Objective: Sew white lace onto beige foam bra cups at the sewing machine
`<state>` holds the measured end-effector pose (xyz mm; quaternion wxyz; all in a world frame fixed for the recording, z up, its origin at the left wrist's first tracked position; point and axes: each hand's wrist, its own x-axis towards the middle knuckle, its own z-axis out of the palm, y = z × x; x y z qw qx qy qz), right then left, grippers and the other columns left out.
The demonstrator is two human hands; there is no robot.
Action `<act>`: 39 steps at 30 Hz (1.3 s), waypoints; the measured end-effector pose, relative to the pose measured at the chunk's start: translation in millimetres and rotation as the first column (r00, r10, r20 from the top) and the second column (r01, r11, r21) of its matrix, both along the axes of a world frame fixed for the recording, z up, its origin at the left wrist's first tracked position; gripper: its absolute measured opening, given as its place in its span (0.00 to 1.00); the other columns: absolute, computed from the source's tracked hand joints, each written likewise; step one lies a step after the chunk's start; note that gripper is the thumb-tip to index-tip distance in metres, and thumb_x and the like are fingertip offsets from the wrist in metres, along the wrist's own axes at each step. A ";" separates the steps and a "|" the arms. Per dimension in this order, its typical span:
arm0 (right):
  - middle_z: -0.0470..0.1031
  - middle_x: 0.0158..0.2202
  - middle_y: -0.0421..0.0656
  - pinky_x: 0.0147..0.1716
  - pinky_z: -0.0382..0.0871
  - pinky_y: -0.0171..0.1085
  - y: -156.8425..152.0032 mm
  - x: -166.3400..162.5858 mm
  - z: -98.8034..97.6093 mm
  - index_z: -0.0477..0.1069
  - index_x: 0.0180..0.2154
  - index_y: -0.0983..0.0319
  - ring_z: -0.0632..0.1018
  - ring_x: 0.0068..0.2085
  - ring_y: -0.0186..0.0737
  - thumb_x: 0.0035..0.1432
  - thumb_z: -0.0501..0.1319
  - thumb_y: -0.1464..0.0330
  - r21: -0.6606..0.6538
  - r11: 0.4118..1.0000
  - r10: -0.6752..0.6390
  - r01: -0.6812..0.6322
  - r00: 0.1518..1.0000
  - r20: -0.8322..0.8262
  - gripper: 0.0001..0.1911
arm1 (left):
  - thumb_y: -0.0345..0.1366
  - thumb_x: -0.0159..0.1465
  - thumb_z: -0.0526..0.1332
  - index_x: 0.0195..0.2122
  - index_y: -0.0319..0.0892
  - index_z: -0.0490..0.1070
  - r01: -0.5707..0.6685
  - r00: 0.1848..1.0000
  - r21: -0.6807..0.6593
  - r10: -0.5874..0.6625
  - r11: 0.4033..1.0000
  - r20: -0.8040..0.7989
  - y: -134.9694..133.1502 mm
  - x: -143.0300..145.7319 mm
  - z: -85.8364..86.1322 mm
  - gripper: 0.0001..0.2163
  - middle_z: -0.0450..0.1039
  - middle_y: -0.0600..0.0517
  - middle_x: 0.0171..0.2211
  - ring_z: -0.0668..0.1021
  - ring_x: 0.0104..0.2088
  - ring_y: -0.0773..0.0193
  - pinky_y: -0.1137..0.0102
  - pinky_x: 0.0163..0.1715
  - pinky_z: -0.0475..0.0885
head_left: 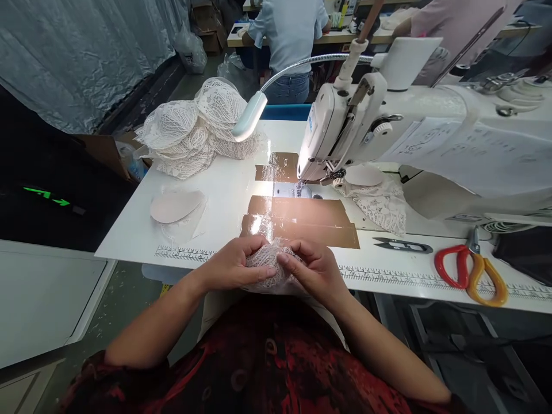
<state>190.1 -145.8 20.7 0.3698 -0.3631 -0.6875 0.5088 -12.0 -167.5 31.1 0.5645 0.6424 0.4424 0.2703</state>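
While both hands work at one lace piece in the lower centre of the frame, it sits at the table's front edge, near the person's body and apart from the needle of the sewing machine. The left hand has its thumb and fingers closed on the lace from the left; the right hand pinches it between thumb and forefinger from the right. This piece looks midway through handling, though its seams are too small and too covered to show what is already stitched.

In the upper left of the frame, a lace stack leans against a second stack; whether these are finished or waiting, I cannot tell. A pale oval piece lies over thin fabric at left centre, apparently unworked for now. Right of centre, more lace lies beneath the machine's arm with another pale oval, which suggests further pieces are left. Thread snips and scissors lie on the table at lower right, untouched by either hand.
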 end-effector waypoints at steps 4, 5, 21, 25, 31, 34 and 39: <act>0.76 0.31 0.41 0.32 0.67 0.34 7.0 0.6 -1.0 0.71 0.26 0.61 0.75 0.33 0.35 0.57 0.61 0.66 0.119 0.989 -0.092 0.088 0.996 0.024 0.09 | 0.42 0.61 0.63 0.37 0.37 0.70 0.026 1.000 -0.020 -0.026 0.999 0.011 4.1 3.9 -1.0 0.12 0.67 0.53 0.31 0.70 0.32 0.66 0.73 0.32 0.65; 0.75 0.30 0.40 0.30 0.66 0.33 8.4 0.7 -1.0 0.71 0.26 0.61 0.74 0.31 0.34 0.57 0.61 0.66 0.119 0.988 -0.104 0.100 0.994 0.026 0.09 | 0.42 0.60 0.63 0.37 0.37 0.71 0.028 0.999 -0.037 -0.027 0.999 0.027 5.7 4.0 0.0 0.12 0.68 0.53 0.32 0.70 0.33 0.66 0.73 0.32 0.65; 0.75 0.27 0.39 0.27 0.66 0.32 36.2 3.2 2.6 0.74 0.32 0.62 0.73 0.28 0.32 0.54 0.65 0.62 -0.145 0.988 -0.048 0.052 0.998 0.030 0.09 | 0.39 0.63 0.60 0.35 0.36 0.73 -0.060 0.996 0.009 0.059 0.998 0.064 39.3 8.8 4.3 0.10 0.66 0.54 0.27 0.66 0.28 0.70 0.75 0.27 0.61; 0.73 0.26 0.39 0.26 0.64 0.31 43.9 6.0 8.0 0.74 0.29 0.62 0.71 0.27 0.31 0.53 0.65 0.62 -0.210 0.978 0.012 -0.008 1.000 0.019 0.10 | 0.41 0.63 0.60 0.35 0.36 0.74 -0.065 0.995 0.003 0.064 0.998 0.081 43.9 8.0 5.4 0.11 0.65 0.54 0.27 0.65 0.28 0.70 0.75 0.27 0.60; 0.69 0.24 0.37 0.25 0.63 0.30 51.2 1.9 10.0 0.72 0.27 0.63 0.68 0.25 0.29 0.51 0.66 0.61 -0.387 0.919 0.031 -0.072 0.993 -0.112 0.11 | 0.45 0.58 0.64 0.27 0.37 0.68 -0.146 0.925 -0.311 0.241 0.939 0.294 43.9 22.7 -5.1 0.15 0.62 0.56 0.22 0.63 0.23 0.73 0.75 0.23 0.58; 0.71 0.25 0.37 0.27 0.66 0.32 57.6 6.5 7.6 0.72 0.29 0.62 0.70 0.26 0.30 0.49 0.67 0.60 -0.472 0.879 -0.023 -0.076 0.980 -0.199 0.12 | 0.45 0.55 0.65 0.25 0.39 0.64 -0.258 0.833 -0.458 0.436 0.851 0.340 43.6 19.0 -2.9 0.15 0.62 0.56 0.20 0.64 0.20 0.73 0.75 0.20 0.59; 0.74 0.31 0.40 0.34 0.70 0.34 68.9 40.6 11.5 0.73 0.33 0.61 0.75 0.32 0.33 0.49 0.68 0.61 -0.460 0.886 -0.140 0.062 0.980 -0.138 0.12 | 0.41 0.57 0.64 0.26 0.43 0.66 -0.714 0.664 -0.086 0.711 0.694 0.230 52.7 -23.6 33.5 0.10 0.64 0.56 0.21 0.66 0.20 0.68 0.71 0.21 0.62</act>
